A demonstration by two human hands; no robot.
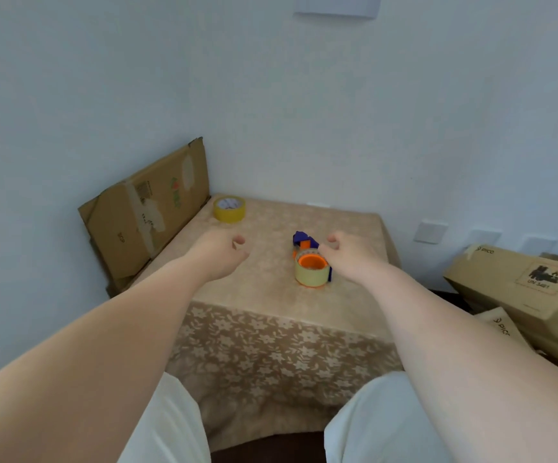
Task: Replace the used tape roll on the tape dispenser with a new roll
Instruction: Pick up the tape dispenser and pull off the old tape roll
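Note:
An orange and blue tape dispenser (304,243) lies on the small table (270,289), with a pale, thin tape roll (311,275) around its orange hub. A fuller yellow tape roll (229,208) sits at the table's far left corner. My right hand (351,257) hovers just right of the dispenser, fingers loosely curled and apart, holding nothing. My left hand (220,252) hangs over the table's left middle, fingers curled inward, also empty and well clear of both rolls.
A flattened cardboard box (144,212) leans against the wall left of the table. Cardboard boxes (518,289) are stacked on the right. A floral cloth covers the table and drapes over its front edge. My knees sit below the table's front.

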